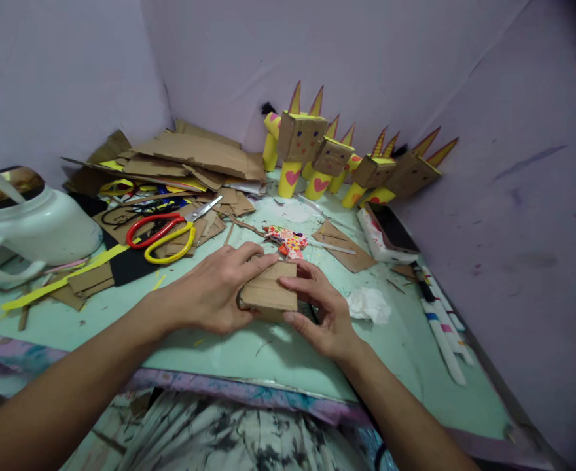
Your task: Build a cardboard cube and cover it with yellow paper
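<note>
A small folded cardboard box (270, 291) is held between both hands just above the table's front part. My left hand (224, 284) grips its left side, with the fingers over the far edge. From the right, my right hand (320, 311) holds it, fingertips on the top face and thumb on the near edge. Right behind the box lies a colourful patterned glue gun (288, 242). Farther left, scissors with red and yellow handles (170, 234) rest on cardboard scraps, blades partly apart. The box's underside is hidden.
Several yellow cardboard animal figures (300, 137) with horns stand along the back wall. Cardboard sheets (190, 154) are piled at back left, near a white mug (47, 226). On the right are a phone (391, 226), crumpled tissue (369, 305) and white markers (442, 343).
</note>
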Action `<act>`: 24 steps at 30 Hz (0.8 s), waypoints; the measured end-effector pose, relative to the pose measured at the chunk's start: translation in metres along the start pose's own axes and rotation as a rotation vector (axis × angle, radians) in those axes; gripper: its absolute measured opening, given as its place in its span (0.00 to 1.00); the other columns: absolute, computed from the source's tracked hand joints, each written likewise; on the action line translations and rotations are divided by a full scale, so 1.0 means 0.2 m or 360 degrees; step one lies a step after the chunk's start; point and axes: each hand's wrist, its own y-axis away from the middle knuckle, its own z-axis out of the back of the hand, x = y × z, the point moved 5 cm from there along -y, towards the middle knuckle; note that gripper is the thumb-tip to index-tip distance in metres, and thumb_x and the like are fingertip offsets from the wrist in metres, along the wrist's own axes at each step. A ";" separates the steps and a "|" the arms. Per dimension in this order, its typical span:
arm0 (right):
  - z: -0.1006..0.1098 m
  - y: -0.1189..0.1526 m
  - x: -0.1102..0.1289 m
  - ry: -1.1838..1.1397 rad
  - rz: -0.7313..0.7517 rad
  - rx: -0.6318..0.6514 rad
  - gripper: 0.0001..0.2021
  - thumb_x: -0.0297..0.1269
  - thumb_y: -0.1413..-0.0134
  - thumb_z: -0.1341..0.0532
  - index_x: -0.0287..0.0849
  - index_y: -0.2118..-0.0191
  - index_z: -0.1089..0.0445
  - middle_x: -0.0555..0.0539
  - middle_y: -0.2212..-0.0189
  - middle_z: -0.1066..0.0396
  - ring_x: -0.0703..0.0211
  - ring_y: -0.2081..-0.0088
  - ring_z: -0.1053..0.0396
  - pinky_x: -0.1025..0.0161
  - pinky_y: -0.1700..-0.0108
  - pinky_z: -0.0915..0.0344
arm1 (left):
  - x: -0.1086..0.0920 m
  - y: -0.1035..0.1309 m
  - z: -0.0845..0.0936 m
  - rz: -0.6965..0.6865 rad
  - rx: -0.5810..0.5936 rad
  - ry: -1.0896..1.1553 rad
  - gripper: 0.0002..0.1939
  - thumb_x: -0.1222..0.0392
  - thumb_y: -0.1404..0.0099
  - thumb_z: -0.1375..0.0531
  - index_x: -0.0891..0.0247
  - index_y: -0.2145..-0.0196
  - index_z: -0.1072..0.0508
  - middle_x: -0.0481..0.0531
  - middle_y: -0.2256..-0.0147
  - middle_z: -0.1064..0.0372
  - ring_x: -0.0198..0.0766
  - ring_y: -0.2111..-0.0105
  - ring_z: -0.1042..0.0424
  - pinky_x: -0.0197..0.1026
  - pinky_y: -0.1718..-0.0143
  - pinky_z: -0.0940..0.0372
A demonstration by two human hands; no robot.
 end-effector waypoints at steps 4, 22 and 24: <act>0.00 0.00 0.00 0.0022 0.0007 0.0001 0.19 0.39 0.48 0.36 0.52 0.48 0.31 0.41 0.44 0.41 0.44 0.43 0.40 0.46 0.48 0.34 | 0.00 0.00 0.00 0.0005 -0.0015 -0.0005 0.38 0.60 0.47 0.38 0.63 0.40 0.46 0.63 0.50 0.39 0.51 0.55 0.33 0.52 0.55 0.36; 0.01 0.00 -0.02 -0.0010 -0.0029 0.0038 0.19 0.42 0.48 0.37 0.52 0.48 0.31 0.41 0.43 0.42 0.44 0.42 0.40 0.46 0.45 0.38 | -0.02 0.01 0.00 0.0021 -0.0076 -0.0005 0.36 0.59 0.46 0.38 0.66 0.41 0.44 0.63 0.51 0.39 0.52 0.56 0.33 0.53 0.56 0.36; 0.01 0.00 -0.02 -0.0012 -0.0039 0.0031 0.19 0.42 0.48 0.37 0.52 0.48 0.31 0.41 0.43 0.42 0.44 0.42 0.41 0.46 0.45 0.37 | -0.02 0.01 0.00 0.0009 -0.0084 0.0009 0.36 0.58 0.46 0.38 0.66 0.41 0.44 0.63 0.52 0.38 0.52 0.56 0.33 0.53 0.56 0.36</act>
